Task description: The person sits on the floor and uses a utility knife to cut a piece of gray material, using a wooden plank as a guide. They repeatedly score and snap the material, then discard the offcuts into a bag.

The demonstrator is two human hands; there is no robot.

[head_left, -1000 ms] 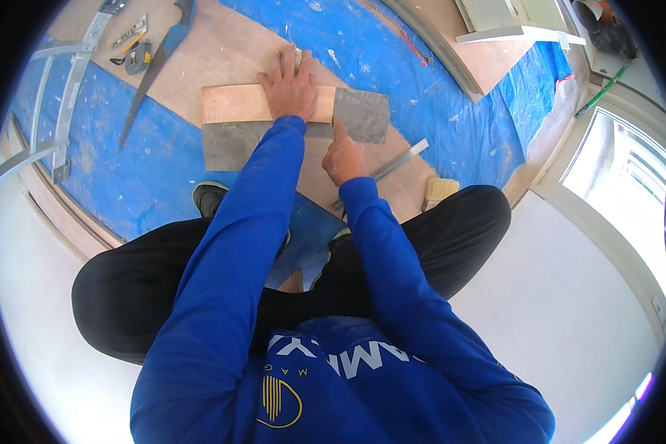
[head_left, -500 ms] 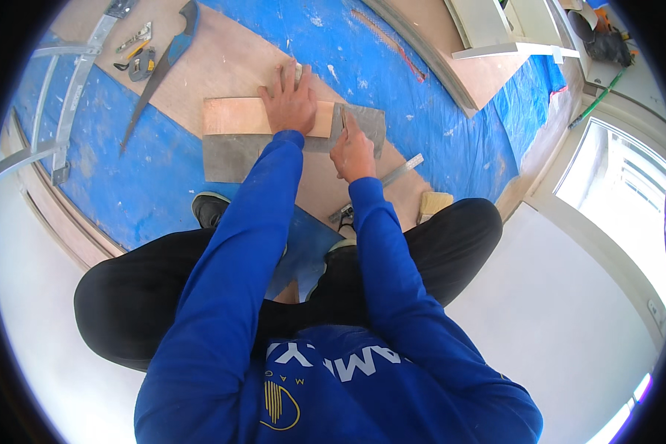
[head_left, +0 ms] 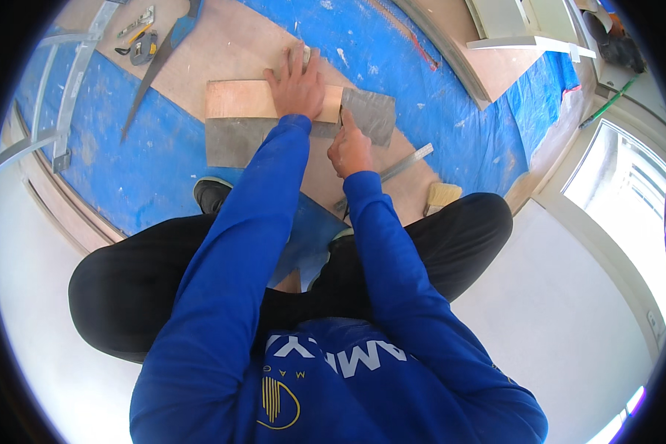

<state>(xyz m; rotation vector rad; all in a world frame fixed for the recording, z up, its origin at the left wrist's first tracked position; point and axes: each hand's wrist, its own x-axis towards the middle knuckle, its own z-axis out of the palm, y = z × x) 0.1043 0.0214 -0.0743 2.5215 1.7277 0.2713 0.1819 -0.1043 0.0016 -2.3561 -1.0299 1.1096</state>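
Observation:
A pale wood strip [head_left: 240, 99] lies on top of a grey sheet [head_left: 233, 148], and both rest on a brown board [head_left: 200, 52]. My left hand [head_left: 297, 90] presses flat on the strip near its right end, fingers spread. At that same end my right hand [head_left: 350, 152] is closed round a thin dark-tipped tool [head_left: 341, 112], its index finger stretched along it. The tool's tip meets the grey sheet beside the strip's end edge; most of it is hidden in the hand. A metal ruler [head_left: 407, 164] sits by my right wrist.
Blue sheeting [head_left: 348, 44] covers the floor. Left lie a handsaw [head_left: 152, 81], a tape measure [head_left: 143, 49] and a utility knife [head_left: 137, 22], near a metal ladder [head_left: 70, 81]. A pale yellow block [head_left: 442, 197] sits by my right knee. Long boards [head_left: 451, 59] lie far right.
My right hand has drawn a little toward me along the strip's end edge, with the tool in it. My left hand keeps its place on the strip. The whole view has shifted slightly.

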